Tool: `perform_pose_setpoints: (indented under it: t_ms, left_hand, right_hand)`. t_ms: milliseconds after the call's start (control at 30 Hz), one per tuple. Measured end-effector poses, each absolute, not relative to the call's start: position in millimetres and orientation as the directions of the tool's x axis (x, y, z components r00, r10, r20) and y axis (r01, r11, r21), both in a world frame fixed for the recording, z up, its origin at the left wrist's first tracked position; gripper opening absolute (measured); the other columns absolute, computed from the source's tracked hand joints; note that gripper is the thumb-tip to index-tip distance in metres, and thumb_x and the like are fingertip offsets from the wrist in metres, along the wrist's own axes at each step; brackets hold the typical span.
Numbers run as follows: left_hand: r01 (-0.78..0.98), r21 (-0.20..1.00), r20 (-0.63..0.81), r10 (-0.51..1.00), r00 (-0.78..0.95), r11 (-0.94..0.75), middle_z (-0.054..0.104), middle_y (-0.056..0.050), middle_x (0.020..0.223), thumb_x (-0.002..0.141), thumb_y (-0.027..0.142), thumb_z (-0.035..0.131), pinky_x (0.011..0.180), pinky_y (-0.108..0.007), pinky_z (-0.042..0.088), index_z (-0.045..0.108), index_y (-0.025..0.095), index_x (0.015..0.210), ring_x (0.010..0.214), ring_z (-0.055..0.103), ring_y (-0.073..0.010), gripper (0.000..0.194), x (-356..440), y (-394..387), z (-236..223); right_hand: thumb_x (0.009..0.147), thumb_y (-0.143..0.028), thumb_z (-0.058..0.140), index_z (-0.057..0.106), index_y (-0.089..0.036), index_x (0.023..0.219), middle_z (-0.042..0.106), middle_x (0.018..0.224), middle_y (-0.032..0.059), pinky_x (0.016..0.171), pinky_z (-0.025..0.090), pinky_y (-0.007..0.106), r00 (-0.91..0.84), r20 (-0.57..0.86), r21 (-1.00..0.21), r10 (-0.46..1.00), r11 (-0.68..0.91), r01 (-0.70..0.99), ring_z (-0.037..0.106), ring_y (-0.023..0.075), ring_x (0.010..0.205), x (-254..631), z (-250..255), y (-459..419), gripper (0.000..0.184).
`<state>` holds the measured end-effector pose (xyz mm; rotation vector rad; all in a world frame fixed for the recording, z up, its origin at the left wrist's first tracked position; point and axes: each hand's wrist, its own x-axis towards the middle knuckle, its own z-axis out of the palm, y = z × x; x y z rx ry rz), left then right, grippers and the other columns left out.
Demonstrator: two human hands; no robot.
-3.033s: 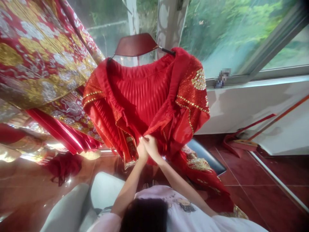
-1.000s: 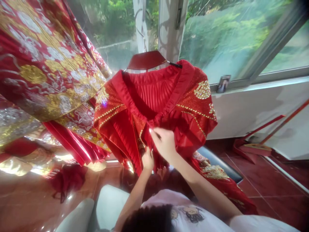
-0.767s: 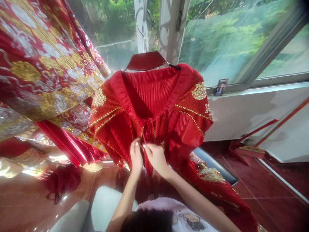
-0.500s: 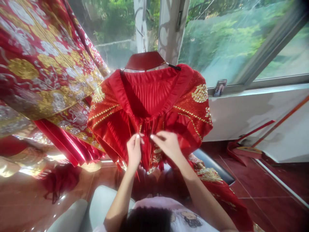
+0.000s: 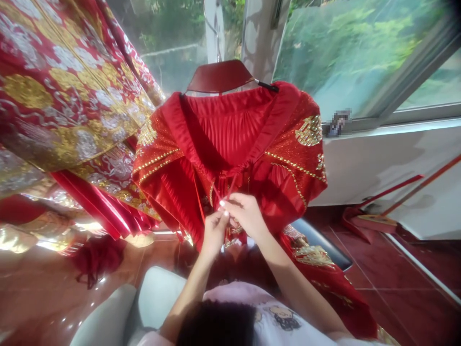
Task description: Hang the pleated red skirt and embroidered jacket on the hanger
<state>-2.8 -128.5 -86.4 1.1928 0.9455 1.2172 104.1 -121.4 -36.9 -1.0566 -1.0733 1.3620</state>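
A red pleated garment (image 5: 223,132) with a gathered waistband and gold trim hangs in front of me on a hanger (image 5: 218,45). Two thin red drawstring ends (image 5: 233,182) run down from the front of the waistband and cross just above my fingers. My left hand (image 5: 215,231) is closed in a pinch on the drawstring, below the crossing. Just above and touching it, my right hand (image 5: 245,214) pinches the drawstring with thumb and forefinger. The fingertips overlap, so which end each hand grips is hidden.
A red garment with gold and silver embroidery (image 5: 72,91) hangs at the left. Windows (image 5: 324,62) stand behind. A red dustpan (image 5: 355,223) lies on the tiled floor at right, near a black seat edge (image 5: 320,242). A pale chair (image 5: 158,293) is below left.
My hands have come together from apart, the left moving right. The drawstring ends now cross above the fingers. The view has shifted slightly.
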Motion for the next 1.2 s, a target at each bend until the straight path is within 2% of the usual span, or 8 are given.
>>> perform_pose_setpoints:
  t_ms: [133,233,433,633,767,900,1033,1200]
  left_hand:
    - [-0.156,0.988,0.008,0.996,0.093,0.007,0.070,-0.006,0.092,0.081,0.046,0.067,0.080,-0.030,0.051,0.071,0.016,0.098,0.085,0.065,-0.0177,0.034,-15,-120,-87]
    - [-0.180,0.979,0.084,0.995,-0.048,-0.091,0.067,-0.007,0.113,0.087,0.047,0.059,0.086,-0.033,0.053,0.065,0.023,0.116,0.099,0.065,-0.0196,0.038,-26,-116,-81]
    - [0.405,0.739,0.602,0.797,-0.040,-0.538,0.072,-0.007,0.098,0.094,0.030,0.052,0.082,-0.031,0.051,0.075,0.021,0.087,0.092,0.064,-0.0179,0.025,-24,-114,-41]
    - [0.654,0.581,0.690,0.719,-0.079,-0.485,0.061,-0.002,0.073,0.082,0.023,0.069,0.068,-0.028,0.046,0.069,0.019,0.072,0.076,0.057,-0.0162,0.011,-10,-93,-33]
    - [0.525,0.744,0.618,0.724,-0.305,-0.414,0.054,0.002,0.076,0.076,0.016,0.068,0.060,-0.023,0.043,0.053,0.019,0.074,0.067,0.052,-0.0111,0.015,-4,-85,-40]
    - [0.037,0.946,0.319,0.909,-0.268,-0.321,0.060,0.001,0.081,0.079,0.018,0.063,0.066,-0.023,0.048,0.049,0.020,0.091,0.073,0.061,-0.0114,0.019,-1,-83,-46]
    - [-0.387,0.912,0.108,0.990,-0.095,-0.137,0.061,0.003,0.064,0.070,0.031,0.078,0.060,-0.020,0.046,0.053,0.018,0.080,0.061,0.059,-0.0089,0.030,-7,-83,-51]
    - [-0.653,0.755,-0.094,0.995,-0.029,0.053,0.057,0.008,0.063,0.058,0.024,0.084,0.056,-0.017,0.043,0.052,0.018,0.076,0.054,0.052,-0.0049,0.037,-17,-82,-66]
  right_hand:
    - [0.070,-0.034,0.067,0.063,-0.015,0.071,0.064,0.062,0.0018,0.045,0.039,0.018,0.033,0.031,-0.983,0.999,0.036,-0.180,0.056,0.0099,0.054,108,-33,-122,0.020]
    - [0.073,-0.035,0.065,0.062,-0.016,0.072,0.061,0.059,0.0002,0.047,0.039,0.021,0.028,0.051,-0.988,0.998,0.054,-0.147,0.052,0.0095,0.050,110,-37,-122,0.020]
    - [0.076,-0.032,0.060,0.056,-0.018,0.063,0.059,0.059,-0.0006,0.058,0.044,0.024,0.069,0.194,-0.981,0.979,0.195,-0.005,0.053,0.0117,0.056,103,-43,-118,0.020]
    - [0.078,-0.030,0.058,0.054,-0.018,0.064,0.060,0.062,0.0000,0.058,0.044,0.024,0.070,0.278,-0.959,0.958,0.274,0.067,0.053,0.0124,0.057,102,-51,-116,0.019]
    - [0.079,-0.030,0.057,0.054,-0.018,0.063,0.060,0.061,-0.0003,0.058,0.042,0.023,0.057,0.307,-0.946,0.950,0.298,0.125,0.053,0.0121,0.057,104,-54,-115,0.020]
    - [0.079,-0.028,0.057,0.058,-0.017,0.067,0.064,0.064,0.0006,0.061,0.044,0.023,0.039,0.295,-0.951,0.955,0.290,0.110,0.058,0.0134,0.060,104,-53,-115,0.016]
    - [0.080,-0.027,0.058,0.059,-0.017,0.066,0.064,0.063,0.0003,0.062,0.045,0.024,0.034,0.271,-0.958,0.962,0.266,0.104,0.059,0.0134,0.060,105,-51,-116,0.016]
    - [0.080,-0.025,0.058,0.059,-0.017,0.065,0.065,0.063,0.0003,0.063,0.045,0.023,0.024,0.279,-0.956,0.960,0.276,0.098,0.059,0.0127,0.060,106,-49,-119,0.017]
